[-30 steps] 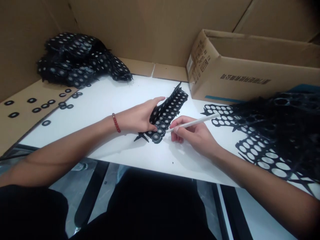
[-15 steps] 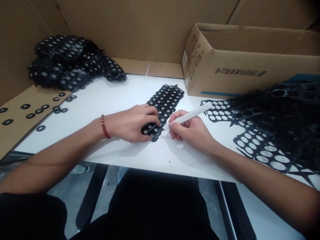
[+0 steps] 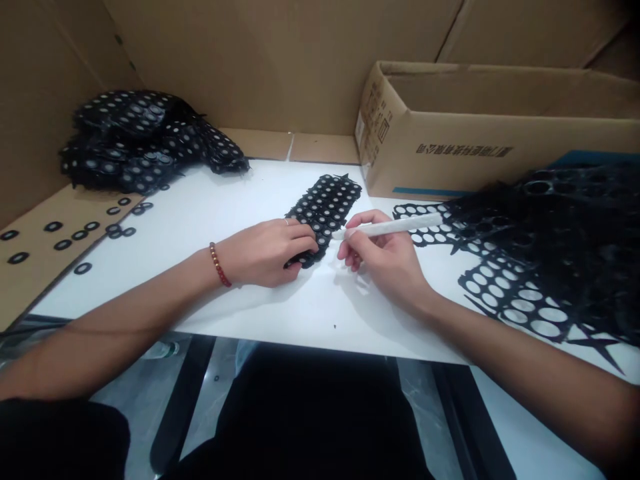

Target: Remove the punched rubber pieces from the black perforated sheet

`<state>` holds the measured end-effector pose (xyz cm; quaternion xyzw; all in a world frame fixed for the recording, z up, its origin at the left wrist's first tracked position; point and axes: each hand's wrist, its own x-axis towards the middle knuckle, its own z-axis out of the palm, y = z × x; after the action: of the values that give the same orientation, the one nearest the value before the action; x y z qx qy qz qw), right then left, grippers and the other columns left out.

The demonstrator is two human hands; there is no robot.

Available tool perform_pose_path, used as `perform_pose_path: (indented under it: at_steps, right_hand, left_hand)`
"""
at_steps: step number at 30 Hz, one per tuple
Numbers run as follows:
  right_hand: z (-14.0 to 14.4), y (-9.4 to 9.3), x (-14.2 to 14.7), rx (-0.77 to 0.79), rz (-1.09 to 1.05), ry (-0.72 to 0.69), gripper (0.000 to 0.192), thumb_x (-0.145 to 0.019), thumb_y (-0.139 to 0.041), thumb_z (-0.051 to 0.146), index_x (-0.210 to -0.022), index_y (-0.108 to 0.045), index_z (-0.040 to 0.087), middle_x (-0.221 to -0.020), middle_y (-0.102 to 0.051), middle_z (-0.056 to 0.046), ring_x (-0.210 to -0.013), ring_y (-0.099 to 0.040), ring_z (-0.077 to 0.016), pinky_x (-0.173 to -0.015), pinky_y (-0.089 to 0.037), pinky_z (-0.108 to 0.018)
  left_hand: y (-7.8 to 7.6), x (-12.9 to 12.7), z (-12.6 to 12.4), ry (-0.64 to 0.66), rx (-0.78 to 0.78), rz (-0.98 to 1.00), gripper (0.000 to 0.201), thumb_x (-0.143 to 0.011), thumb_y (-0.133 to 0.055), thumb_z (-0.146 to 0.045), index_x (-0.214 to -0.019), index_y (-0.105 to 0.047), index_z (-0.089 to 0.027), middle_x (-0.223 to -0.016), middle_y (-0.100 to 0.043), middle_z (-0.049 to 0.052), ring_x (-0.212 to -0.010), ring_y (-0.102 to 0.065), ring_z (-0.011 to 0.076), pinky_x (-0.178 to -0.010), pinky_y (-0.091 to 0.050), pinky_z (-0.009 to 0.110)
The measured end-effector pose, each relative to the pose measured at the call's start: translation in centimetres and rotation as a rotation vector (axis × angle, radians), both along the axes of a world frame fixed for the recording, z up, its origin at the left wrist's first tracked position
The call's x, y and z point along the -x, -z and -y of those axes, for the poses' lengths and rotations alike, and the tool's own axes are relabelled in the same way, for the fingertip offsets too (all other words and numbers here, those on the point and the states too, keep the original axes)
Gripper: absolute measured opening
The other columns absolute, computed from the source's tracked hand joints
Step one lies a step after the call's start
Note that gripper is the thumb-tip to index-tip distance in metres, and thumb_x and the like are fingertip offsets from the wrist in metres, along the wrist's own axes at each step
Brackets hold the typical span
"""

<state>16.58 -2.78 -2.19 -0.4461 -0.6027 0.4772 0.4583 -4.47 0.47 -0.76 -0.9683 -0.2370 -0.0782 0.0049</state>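
Observation:
A black sheet of moulded rings (image 3: pixel 331 200) lies slantwise on the white table, its round openings showing pale. Curled over its near left end is my left hand (image 3: pixel 265 252), with fingers and thumb gripping the edge; part of the sheet is hidden beneath them. My right hand (image 3: pixel 390 260) is closed around a slim white pen-shaped tool (image 3: pixel 405 225), held almost level like a pencil. The tool's tip is at the right edge of the sheet; I cannot tell whether it touches.
A heap of similar black ring sheets (image 3: pixel 135 143) sits at the back left, near several loose black rings (image 3: pixel 80 235). An open cardboard box (image 3: pixel 460 157) stands at the back right. Before it lies a pile of punched black sheets (image 3: pixel 565 247) with larger holes.
The white tool's tip has moved up along the sheet's right edge, and the tool now lies flatter. My left hand keeps its grip on the near end. The view has shifted slightly.

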Motion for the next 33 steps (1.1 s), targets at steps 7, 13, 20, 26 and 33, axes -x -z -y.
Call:
perform_pose_path:
  at_steps: [7, 13, 20, 26, 33]
  right_hand:
    - [-0.1, 0.4, -0.3, -0.095, -0.009, 0.043, 0.031, -0.095, -0.046, 0.044, -0.109, -0.048, 0.016, -0.081, -0.061, -0.003, -0.066, -0.058, -0.0079, -0.059, -0.049, -0.017]
    - [0.8, 0.3, 0.1, -0.130, -0.023, -0.024, 0.032, -0.094, -0.048, 0.047, -0.100, -0.046, 0.016, -0.081, -0.060, -0.003, -0.071, -0.059, -0.0091, -0.066, -0.051, -0.019]
    - [1.4, -0.2, 0.5, -0.085, 0.057, -0.019, 0.030, -0.079, -0.068, 0.033, -0.087, -0.044, 0.016, -0.079, -0.058, 0.000, -0.065, -0.054, -0.0081, -0.057, -0.044, -0.016]
    - [1.2, 0.8, 0.4, -0.046, 0.147, 0.002, 0.031, -0.079, -0.065, 0.036, -0.081, -0.042, 0.015, -0.071, -0.054, 0.001, -0.057, -0.047, -0.0067, -0.050, -0.038, -0.014]
    - [1.0, 0.6, 0.9, 0.037, 0.009, 0.052, 0.031, -0.077, -0.065, 0.031, -0.081, -0.039, 0.015, -0.070, -0.055, 0.002, -0.058, -0.054, -0.0079, -0.052, -0.042, -0.014]
  left_hand:
    - [-0.1, 0.8, -0.1, -0.128, -0.126, 0.155, 0.033, -0.088, -0.047, -0.031, -0.118, -0.051, -0.017, -0.103, -0.069, 0.009, -0.086, -0.066, 0.0195, -0.073, -0.051, 0.030]
    - [-0.1, 0.1, 0.8, -0.082, -0.219, 0.227, 0.038, -0.090, -0.046, -0.035, -0.122, -0.047, -0.014, -0.082, -0.070, 0.006, -0.068, -0.066, 0.0173, -0.061, -0.050, 0.028]
    - [-0.2, -1.2, 1.9, 0.032, -0.220, 0.191, 0.032, -0.090, -0.048, -0.025, -0.120, -0.044, -0.013, -0.094, -0.070, 0.008, -0.078, -0.066, 0.0196, -0.067, -0.051, 0.031]
    - [0.5, -0.8, 1.9, 0.045, -0.121, 0.162, 0.037, -0.091, -0.048, -0.024, -0.125, -0.039, -0.015, -0.098, -0.068, 0.008, -0.081, -0.065, 0.0184, -0.067, -0.050, 0.029]
    - [-0.6, -1.0, 4.0, -0.159, -0.086, 0.167, 0.029, -0.087, -0.053, -0.031, -0.109, -0.052, -0.012, -0.101, -0.064, 0.012, -0.093, -0.059, 0.0241, -0.076, -0.047, 0.034]
